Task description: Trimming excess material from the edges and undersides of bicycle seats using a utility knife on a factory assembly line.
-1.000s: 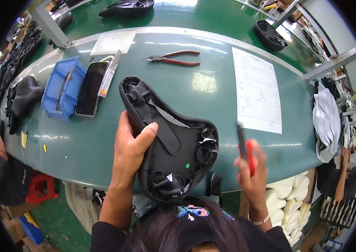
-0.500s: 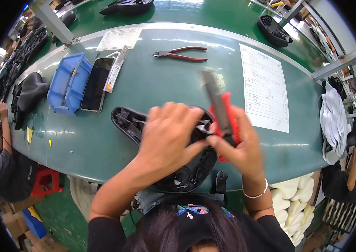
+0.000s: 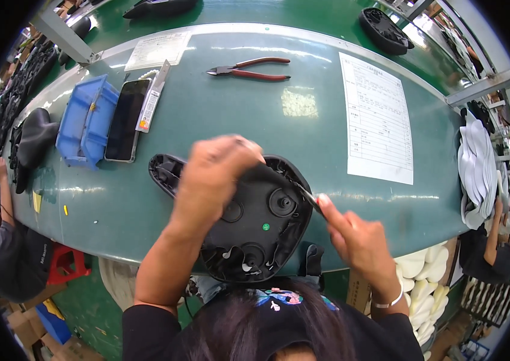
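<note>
A black bicycle saddle (image 3: 270, 231) lies upside down at the table's near edge, its underside showing and its nose to the upper left. My left hand (image 3: 210, 174) is closed over the saddle's far side, pinching a strip of black cover material (image 3: 267, 175) that stretches up from the rim. In my right hand (image 3: 357, 240) is a knife with a narrow metal blade (image 3: 308, 195). Its tip meets the folded cover at the saddle's right rim. My right fingers wrap the handle and mostly hide it.
Red-handled cutting pliers (image 3: 249, 69) lie at the far side of the table (image 3: 207, 108). Leftward are a blue bin (image 3: 86, 123), a phone (image 3: 127, 120) and another blade (image 3: 154, 96). A printed sheet (image 3: 378, 120) lies right, near white saddle-shaped pieces (image 3: 478, 162). Co-workers sit at both sides.
The knife has swung down from upright, its blade now at the saddle's right rim. My right hand moved lower; my left rose slightly leftward, lifting cover material and uncovering more of the underside.
</note>
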A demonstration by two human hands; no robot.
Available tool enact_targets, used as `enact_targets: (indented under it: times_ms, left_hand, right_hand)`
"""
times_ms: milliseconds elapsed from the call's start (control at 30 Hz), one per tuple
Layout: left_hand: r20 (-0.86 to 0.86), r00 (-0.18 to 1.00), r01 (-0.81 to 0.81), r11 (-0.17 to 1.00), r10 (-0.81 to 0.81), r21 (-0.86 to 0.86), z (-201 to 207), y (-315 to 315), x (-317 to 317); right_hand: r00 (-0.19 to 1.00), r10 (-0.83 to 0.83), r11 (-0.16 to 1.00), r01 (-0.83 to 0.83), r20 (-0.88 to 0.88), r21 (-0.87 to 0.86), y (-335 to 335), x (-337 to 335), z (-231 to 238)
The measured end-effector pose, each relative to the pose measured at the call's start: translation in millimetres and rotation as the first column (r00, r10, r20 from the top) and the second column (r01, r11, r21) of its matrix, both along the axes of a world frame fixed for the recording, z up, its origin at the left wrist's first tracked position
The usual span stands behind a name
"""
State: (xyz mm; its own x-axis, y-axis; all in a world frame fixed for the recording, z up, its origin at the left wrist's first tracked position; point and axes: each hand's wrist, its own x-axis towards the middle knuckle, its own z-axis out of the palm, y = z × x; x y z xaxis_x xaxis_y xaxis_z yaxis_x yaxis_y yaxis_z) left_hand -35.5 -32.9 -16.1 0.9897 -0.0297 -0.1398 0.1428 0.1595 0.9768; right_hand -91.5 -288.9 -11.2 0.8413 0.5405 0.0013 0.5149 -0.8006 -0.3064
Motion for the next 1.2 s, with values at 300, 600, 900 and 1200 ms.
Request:
enact_targets:
  times_ms: [300, 600, 900, 1200]
  left_hand:
    - [0.367, 0.911, -0.048, 0.836, -0.188, 0.546, 14, 11, -7]
    - [0.66, 0.532, -0.206, 0.676, -0.53, 0.708, -20, -6, 40]
    - [0.109, 0.946, -0.206, 0.827, 0.305, -0.523, -4, 12, 43]
    - [0.451, 0.667, -0.37, 0.263, -0.593, 0.891, -6, 3, 32]
  right_hand:
    - [0.967, -0.235, 0.961, 0.246, -0.094, 0.129, 21, -5, 7]
    - [0.979, -0.113, 0.986, 0.131, 0.169, -0.101, 39, 31, -3]
    - [0.983, -0.182, 0.982, 0.182, -0.005, -0.048, 35, -10, 21]
    - [0.976, -0.019, 0.986, 0.054, 0.217, -0.156, 37, 55, 19]
